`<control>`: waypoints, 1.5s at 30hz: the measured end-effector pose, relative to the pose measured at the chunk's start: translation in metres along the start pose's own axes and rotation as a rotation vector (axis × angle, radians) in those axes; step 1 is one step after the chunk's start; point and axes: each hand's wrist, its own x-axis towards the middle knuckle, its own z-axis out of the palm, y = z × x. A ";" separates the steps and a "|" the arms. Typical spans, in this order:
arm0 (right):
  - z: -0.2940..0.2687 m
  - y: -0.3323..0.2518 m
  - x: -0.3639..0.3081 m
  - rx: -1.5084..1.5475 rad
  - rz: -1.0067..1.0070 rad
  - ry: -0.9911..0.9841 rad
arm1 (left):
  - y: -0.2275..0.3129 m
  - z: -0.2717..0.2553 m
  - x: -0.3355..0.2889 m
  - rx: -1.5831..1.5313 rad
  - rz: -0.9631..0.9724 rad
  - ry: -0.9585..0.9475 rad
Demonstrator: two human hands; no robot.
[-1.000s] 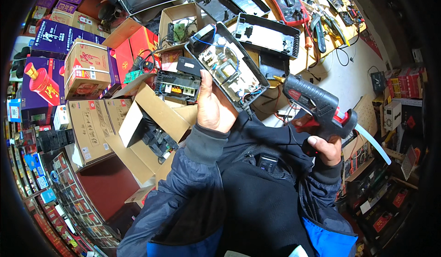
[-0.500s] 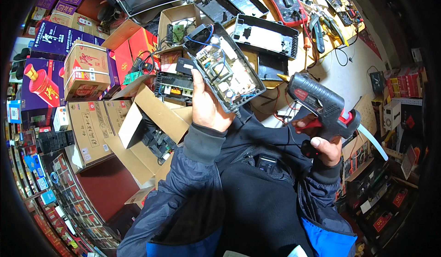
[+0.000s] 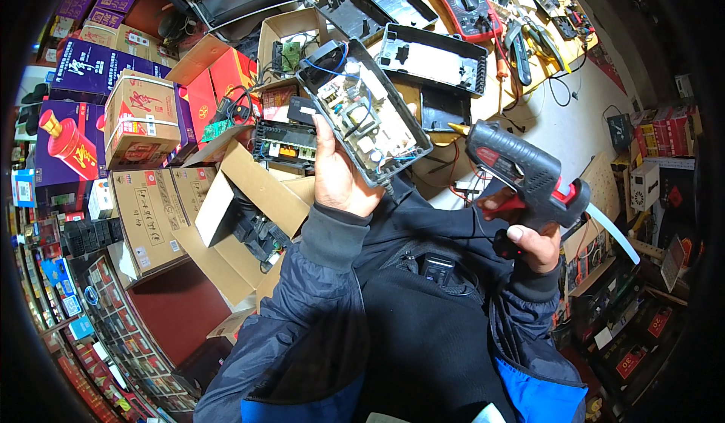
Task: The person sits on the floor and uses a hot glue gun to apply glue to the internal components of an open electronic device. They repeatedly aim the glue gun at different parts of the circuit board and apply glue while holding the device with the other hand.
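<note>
My left hand (image 3: 340, 174) is closed round the lower edge of an opened black charger case (image 3: 311, 81), tilted toward me. A pale circuit board (image 3: 377, 125) with blue wires lies inside the case. In my right hand (image 3: 532, 245) I grip a black glue gun (image 3: 521, 166) by its handle, fingers at the red trigger. Its brass-coloured nozzle points left toward the case, with a gap between them. A white glue stick (image 3: 613, 234) sticks out from the gun's back end.
Black case shells (image 3: 434, 59) lie on the table beyond my hands. A red multimeter (image 3: 463, 4), an orange-handled screwdriver (image 3: 502, 75) and yellow-handled pliers (image 3: 545, 41) are farther right. At left stand an open cardboard box (image 3: 215, 253) with black parts and several stacked cartons (image 3: 147, 211).
The charger case has turned slightly in my left hand and moved a little toward me and left. The glue gun has shifted slightly left. Both grips stay the same.
</note>
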 end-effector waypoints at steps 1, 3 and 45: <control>0.000 0.000 0.000 -0.014 -0.002 -0.004 | -0.001 -0.001 -0.001 -0.035 -0.002 -0.016; -0.001 0.000 -0.001 -0.047 0.009 -0.010 | -0.003 -0.002 -0.002 -0.026 0.013 -0.010; -0.003 -0.006 -0.006 -0.039 0.058 -0.064 | -0.013 -0.004 -0.009 0.010 -0.091 -0.021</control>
